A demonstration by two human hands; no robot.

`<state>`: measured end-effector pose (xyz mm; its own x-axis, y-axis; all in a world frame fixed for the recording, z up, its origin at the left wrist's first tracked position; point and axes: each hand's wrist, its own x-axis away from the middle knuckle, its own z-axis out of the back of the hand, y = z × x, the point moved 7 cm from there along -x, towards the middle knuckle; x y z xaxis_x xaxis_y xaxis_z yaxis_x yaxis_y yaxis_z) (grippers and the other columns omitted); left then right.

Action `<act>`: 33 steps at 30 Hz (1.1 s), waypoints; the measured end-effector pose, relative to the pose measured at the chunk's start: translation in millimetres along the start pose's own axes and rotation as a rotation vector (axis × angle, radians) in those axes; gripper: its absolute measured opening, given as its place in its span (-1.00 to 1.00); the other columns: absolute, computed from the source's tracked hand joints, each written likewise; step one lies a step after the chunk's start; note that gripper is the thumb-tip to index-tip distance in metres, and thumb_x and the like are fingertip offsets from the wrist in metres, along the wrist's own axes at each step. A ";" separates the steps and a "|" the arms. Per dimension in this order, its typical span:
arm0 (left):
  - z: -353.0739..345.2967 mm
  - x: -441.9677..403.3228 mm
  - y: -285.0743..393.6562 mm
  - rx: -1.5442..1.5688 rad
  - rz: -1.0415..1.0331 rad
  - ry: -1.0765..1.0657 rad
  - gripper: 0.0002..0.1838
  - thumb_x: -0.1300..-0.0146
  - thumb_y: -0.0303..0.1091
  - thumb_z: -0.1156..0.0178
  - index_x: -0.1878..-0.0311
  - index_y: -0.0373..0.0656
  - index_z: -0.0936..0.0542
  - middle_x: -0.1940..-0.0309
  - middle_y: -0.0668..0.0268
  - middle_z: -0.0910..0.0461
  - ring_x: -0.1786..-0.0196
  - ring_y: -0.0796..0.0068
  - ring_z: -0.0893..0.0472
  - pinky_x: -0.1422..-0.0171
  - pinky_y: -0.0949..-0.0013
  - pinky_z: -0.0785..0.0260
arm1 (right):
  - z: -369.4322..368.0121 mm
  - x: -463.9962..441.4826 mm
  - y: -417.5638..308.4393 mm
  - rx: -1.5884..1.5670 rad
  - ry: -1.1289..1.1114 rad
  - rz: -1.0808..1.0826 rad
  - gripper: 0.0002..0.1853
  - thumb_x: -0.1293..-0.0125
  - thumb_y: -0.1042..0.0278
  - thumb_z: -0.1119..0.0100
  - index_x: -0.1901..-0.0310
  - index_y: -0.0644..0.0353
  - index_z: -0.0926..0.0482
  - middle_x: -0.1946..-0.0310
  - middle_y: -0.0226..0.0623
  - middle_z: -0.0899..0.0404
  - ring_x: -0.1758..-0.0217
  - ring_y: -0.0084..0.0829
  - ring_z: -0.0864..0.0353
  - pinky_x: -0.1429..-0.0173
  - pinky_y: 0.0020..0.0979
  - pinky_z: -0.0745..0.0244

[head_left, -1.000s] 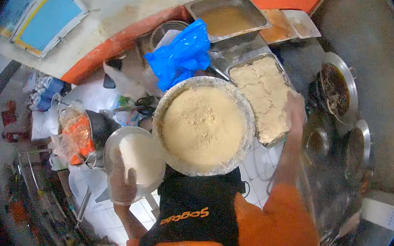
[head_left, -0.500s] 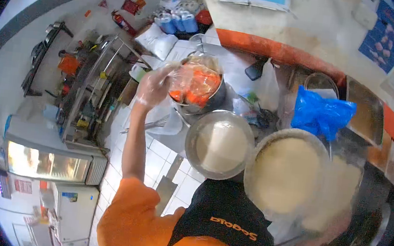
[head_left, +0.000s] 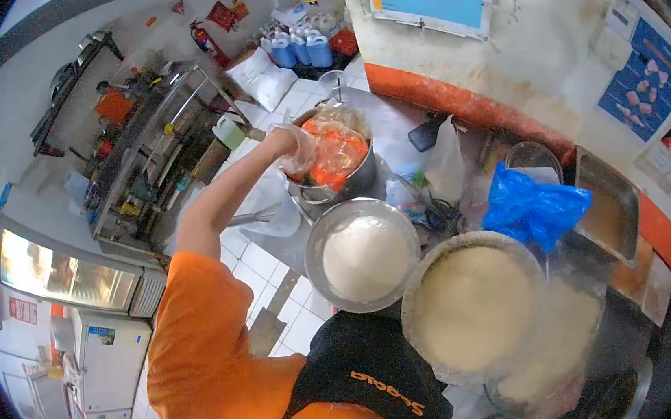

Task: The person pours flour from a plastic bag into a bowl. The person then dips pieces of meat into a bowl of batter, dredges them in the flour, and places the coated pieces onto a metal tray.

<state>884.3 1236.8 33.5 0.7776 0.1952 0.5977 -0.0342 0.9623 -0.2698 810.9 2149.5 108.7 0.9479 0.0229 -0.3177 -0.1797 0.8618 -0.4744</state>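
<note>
My left hand point(head_left: 291, 146) is at the left rim of a metal pot point(head_left: 362, 173), against a clear plastic bag point(head_left: 333, 150) with orange contents; its fingers are partly hidden by the plastic. Nearer to me stands a metal bowl point(head_left: 362, 255) of white batter. To its right is a large bowl point(head_left: 474, 306) of pale flour-like powder. My right hand point(head_left: 565, 395) is blurred at the lower right, beside the tray point(head_left: 554, 343) of pale coated food, and its fingers cannot be made out.
A blue plastic bag point(head_left: 534, 206) lies behind the large bowl. A metal pan point(head_left: 607, 207) of liquid stands at the back right. Round pans point(head_left: 613, 410) are at the lower right. A whisk point(head_left: 257, 216) lies left of the batter bowl. A rack point(head_left: 149, 157) stands farther left.
The view has swung left. My left hand has gone from the batter bowl to the bag in the pot, now lower and closer in than half a second ago. My right hand remains near the tray.
</note>
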 end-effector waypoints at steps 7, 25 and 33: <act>41.3 36.3 46.8 -0.183 -0.211 0.038 -0.80 -0.10 -0.25 -0.24 0.42 -0.16 -0.75 0.43 0.12 -0.72 0.38 0.28 -0.68 0.27 0.16 -0.55 | -4.4 29.5 30.3 -0.333 0.099 -0.216 -0.58 -0.56 0.19 -0.04 -0.16 0.43 -0.56 -0.08 -0.03 -0.66 -0.14 -0.21 -0.64 -0.29 -0.25 -0.48; 108.5 114.0 -32.5 0.169 0.122 0.302 -0.73 -0.15 -0.15 -0.35 0.37 -0.18 -0.77 0.44 0.13 -0.73 0.45 0.18 -0.65 0.26 0.16 -0.55 | -0.7 18.2 -15.1 -0.523 0.146 -0.271 -0.58 -0.58 0.18 0.01 -0.21 0.37 -0.56 -0.06 -0.07 -0.67 -0.04 -0.29 -0.67 -0.11 -0.29 -0.54; 203.9 195.7 -3.0 0.329 0.085 0.655 -0.69 -0.17 -0.13 -0.41 0.14 -0.16 -0.74 0.37 0.12 -0.72 0.40 0.31 -0.64 0.19 0.21 -0.53 | -9.4 -1.0 -51.4 -0.602 0.091 -0.227 -0.61 -0.55 0.25 -0.07 -0.21 0.37 -0.56 -0.10 -0.06 -0.66 -0.04 -0.27 -0.68 -0.12 -0.31 -0.58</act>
<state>908.5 1310.8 305.2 0.9759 0.2178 -0.0163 -0.2177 0.9760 0.0065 816.7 2100.5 125.7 0.9584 -0.1923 -0.2108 -0.1182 0.4047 -0.9068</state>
